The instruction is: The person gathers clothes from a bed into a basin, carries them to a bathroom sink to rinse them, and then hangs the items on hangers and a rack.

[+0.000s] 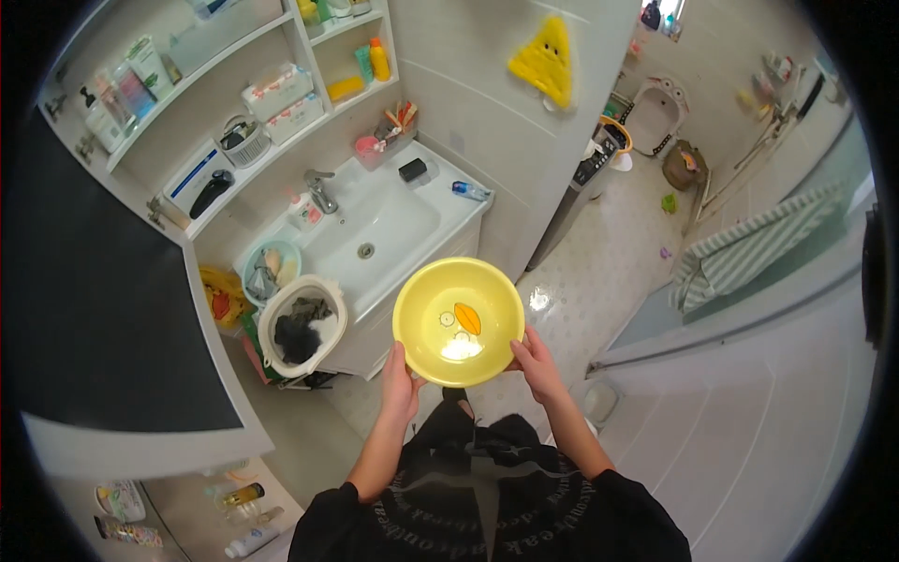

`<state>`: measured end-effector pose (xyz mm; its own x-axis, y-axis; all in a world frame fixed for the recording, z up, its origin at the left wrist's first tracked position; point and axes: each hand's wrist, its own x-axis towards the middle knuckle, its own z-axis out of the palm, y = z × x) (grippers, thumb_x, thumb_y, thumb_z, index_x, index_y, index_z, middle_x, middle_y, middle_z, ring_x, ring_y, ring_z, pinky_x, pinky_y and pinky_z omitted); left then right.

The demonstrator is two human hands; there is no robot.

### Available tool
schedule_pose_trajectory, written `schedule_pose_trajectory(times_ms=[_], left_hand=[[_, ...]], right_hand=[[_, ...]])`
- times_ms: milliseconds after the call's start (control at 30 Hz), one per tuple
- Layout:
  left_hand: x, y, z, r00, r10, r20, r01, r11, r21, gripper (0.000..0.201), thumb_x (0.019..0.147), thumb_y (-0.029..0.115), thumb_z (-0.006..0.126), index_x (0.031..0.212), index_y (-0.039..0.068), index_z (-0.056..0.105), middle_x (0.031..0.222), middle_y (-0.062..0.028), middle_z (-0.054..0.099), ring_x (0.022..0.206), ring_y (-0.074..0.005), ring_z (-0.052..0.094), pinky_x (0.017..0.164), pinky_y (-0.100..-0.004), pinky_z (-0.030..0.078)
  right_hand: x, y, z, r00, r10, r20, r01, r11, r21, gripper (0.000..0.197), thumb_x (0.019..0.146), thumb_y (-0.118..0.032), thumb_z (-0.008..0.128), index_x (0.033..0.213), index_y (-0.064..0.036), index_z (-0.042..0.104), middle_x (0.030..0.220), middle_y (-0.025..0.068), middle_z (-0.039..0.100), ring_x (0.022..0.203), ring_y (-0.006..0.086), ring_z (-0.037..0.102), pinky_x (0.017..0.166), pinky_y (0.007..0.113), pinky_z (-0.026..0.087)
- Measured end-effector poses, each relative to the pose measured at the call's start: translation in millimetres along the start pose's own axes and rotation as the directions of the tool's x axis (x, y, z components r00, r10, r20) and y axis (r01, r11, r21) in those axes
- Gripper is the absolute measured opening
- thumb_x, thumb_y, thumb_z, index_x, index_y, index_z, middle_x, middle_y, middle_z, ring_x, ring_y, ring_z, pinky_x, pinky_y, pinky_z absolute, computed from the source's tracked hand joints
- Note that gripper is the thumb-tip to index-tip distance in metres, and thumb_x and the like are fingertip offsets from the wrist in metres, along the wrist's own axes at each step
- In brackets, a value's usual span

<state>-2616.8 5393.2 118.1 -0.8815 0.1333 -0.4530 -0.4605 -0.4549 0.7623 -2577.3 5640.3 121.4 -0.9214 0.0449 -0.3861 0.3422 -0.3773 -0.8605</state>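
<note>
A round yellow plastic basin (426, 323) is held out in front of my body, its inside facing up. A cartoon face with an orange bill and round eyes decorates its bottom, and light glints off it. My left hand (400, 382) grips the rim at the lower left, thumb up along the edge. On the opposite side my right hand (537, 363) clasps the rim at the lower right. The fingers of both hands are partly hidden beneath the basin. Just beyond the basin, to the left, is the white sink (398, 220) with its metal faucet (320, 192).
Left of the sink stand a white basket (265, 348) of dark laundry and a light green basin (251, 281) with cloths. Shelves (272, 155) of bottles and an open dark cabinet door (103, 281) fill the left. A striped towel (740, 253) hangs at right, beside a tiled floor (571, 290).
</note>
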Motion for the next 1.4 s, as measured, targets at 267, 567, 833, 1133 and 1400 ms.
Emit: schedule_pose_trajectory(times_ms=[267, 567, 833, 1133, 1400], left_hand=[[144.9, 36.6, 53.8, 0.997, -0.056, -0.049, 0.060, 0.995, 0.082, 0.049, 0.106, 0.042, 0.033, 0.143, 0.011, 0.038, 0.134, -0.0078, 0.051, 0.120, -0.0213, 0.053, 0.090, -0.0441, 0.052], [251.3, 58.6, 71.7, 0.976, -0.112, -0.188, 0.118, 0.993, 0.018, 0.057, 0.104, 0.043, 0.037, 0.154, 0.022, 0.022, 0.148, -0.0132, 0.035, 0.126, -0.0292, 0.046, 0.096, -0.0520, 0.049], [277.5, 61.3, 42.8, 0.880, -0.046, -0.472, -0.039, 0.985, -0.170, 0.070, 0.096, 0.035, 0.048, 0.156, 0.021, 0.014, 0.149, -0.0165, 0.034, 0.125, -0.0305, 0.048, 0.098, -0.0514, 0.047], [315.8, 123.2, -66.1, 0.689, 0.031, -0.724, -0.529, 0.704, -0.473, 0.068, 0.096, 0.037, 0.047, 0.149, 0.007, 0.015, 0.152, -0.0175, 0.026, 0.132, -0.0310, 0.041, 0.105, -0.0479, 0.043], [366.0, 142.8, -166.1, 0.616, -0.149, -0.774, -0.671, 0.414, -0.615, 0.072, 0.098, 0.036, 0.044, 0.152, 0.003, 0.009, 0.156, -0.0161, 0.017, 0.137, -0.0307, 0.033, 0.112, -0.0472, 0.034]], right_hand=[[151.1, -50.9, -12.1, 0.998, -0.069, -0.016, 0.068, 0.997, -0.047, 0.054, 0.094, -0.010, 0.057, 0.144, -0.0073, 0.036, 0.127, 0.0126, 0.055, 0.092, 0.0224, 0.067, 0.068, 0.033, 0.060], [320.2, -90.3, -29.4, 0.994, 0.043, 0.097, -0.028, 0.989, -0.144, 0.055, 0.093, -0.002, 0.048, 0.144, -0.0085, 0.030, 0.128, 0.0157, 0.055, 0.097, 0.0267, 0.068, 0.066, 0.036, 0.063], [427.9, -83.4, -27.1, 0.953, 0.243, 0.180, -0.193, 0.947, -0.256, 0.062, 0.089, -0.004, 0.047, 0.146, -0.0132, 0.024, 0.132, 0.0165, 0.050, 0.103, 0.0290, 0.066, 0.067, 0.038, 0.063], [467.4, -79.1, 27.6, 0.880, 0.399, 0.256, -0.322, 0.899, -0.296, 0.054, 0.089, -0.001, 0.045, 0.141, -0.0104, 0.031, 0.129, 0.0168, 0.051, 0.105, 0.0307, 0.064, 0.069, 0.042, 0.062], [461.0, -85.0, 71.5, 0.876, 0.400, 0.270, -0.303, 0.891, -0.337, 0.052, 0.091, -0.001, 0.047, 0.141, -0.0063, 0.032, 0.125, 0.0171, 0.053, 0.102, 0.0287, 0.065, 0.068, 0.041, 0.063]])
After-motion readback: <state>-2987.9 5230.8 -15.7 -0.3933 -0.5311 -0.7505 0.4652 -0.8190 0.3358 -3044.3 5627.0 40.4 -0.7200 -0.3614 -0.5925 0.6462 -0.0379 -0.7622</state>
